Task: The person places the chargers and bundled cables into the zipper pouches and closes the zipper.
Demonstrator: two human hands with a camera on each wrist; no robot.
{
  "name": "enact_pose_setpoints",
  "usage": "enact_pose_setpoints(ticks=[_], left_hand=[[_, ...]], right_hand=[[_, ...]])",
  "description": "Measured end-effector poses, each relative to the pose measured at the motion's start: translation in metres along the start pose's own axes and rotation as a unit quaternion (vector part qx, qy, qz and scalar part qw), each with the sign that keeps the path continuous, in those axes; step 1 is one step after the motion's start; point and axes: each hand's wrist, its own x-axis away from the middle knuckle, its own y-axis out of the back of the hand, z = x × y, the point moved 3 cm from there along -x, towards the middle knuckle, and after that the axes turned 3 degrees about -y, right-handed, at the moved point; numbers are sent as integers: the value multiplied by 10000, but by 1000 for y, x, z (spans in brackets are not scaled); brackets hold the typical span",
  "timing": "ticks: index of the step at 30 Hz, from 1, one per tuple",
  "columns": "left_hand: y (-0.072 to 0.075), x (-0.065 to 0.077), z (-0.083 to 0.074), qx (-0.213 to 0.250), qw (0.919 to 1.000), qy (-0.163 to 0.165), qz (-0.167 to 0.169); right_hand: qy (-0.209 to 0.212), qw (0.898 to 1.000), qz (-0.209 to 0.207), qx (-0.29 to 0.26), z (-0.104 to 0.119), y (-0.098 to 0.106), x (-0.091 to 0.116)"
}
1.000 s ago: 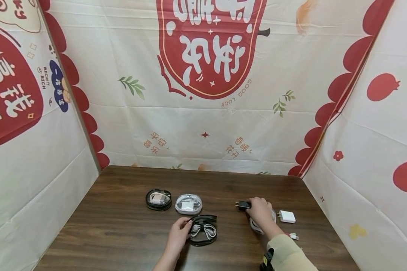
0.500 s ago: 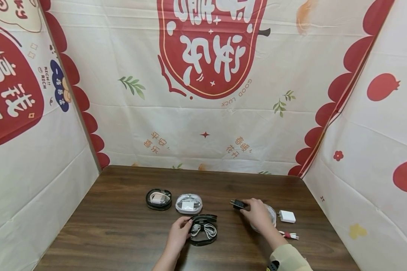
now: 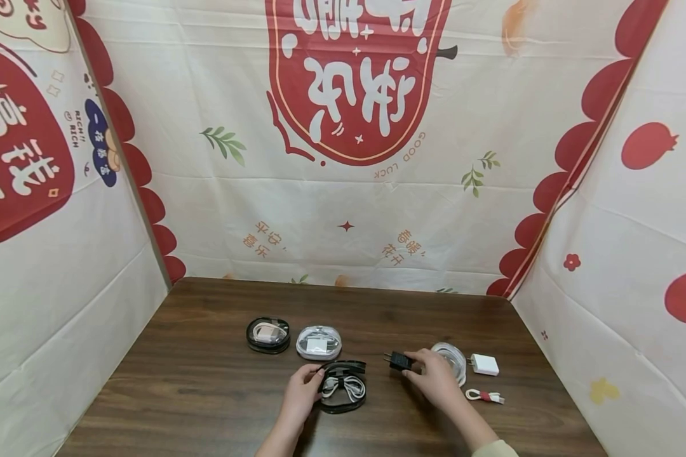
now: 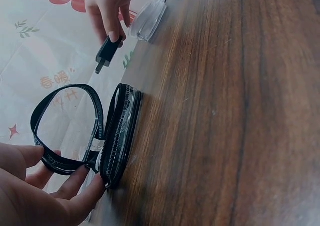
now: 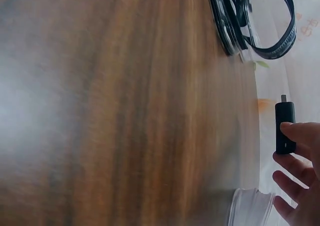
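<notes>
My left hand (image 3: 298, 395) holds the raised lid rim of a clear zip case (image 4: 120, 136) with black trim. The case is unzipped, its lid standing up. Inside lies a white cable (image 3: 352, 388) bundled with a black tie, as the head view shows. My right hand (image 3: 436, 379) pinches a black charger plug (image 3: 399, 361) between thumb and fingers, prongs pointing left toward the case. In the right wrist view the charger (image 5: 285, 128) is above the table, apart from the case. Behind the right hand sits a clear, white-edged case (image 3: 459, 365), partly hidden by that hand.
At the back left of the wooden table (image 3: 194, 381) lie a black-trimmed case (image 3: 268, 335) and a white-trimmed case (image 3: 318, 343), both with contents. To the right are a white charger (image 3: 484, 364) and a short white cable (image 3: 486, 397) with a red tie. Printed cloth surrounds the table.
My right hand has moved left and slightly nearer with the black charger, uncovering the white-edged case and red-tied cable. My left hand stays on the open case.
</notes>
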Motion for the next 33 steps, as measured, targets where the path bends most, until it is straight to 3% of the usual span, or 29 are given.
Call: enact_pose_setpoints(ticks=[11,18,28,33], left_hand=[[1,-3,4,37,10000,35,60],[1,0,-2,45,10000,17,62],[-2,3,-5,8,9999,11,140],[-5,5,-4,11,9998,6,202]], right_hand=[[342,9984,-456,-11,15,2,30],[609,9958,-348,-586,26,-5,41],[1580,9827,-130,-958,49,-23,50],[1588,9837,172,-827,60,-32,50]])
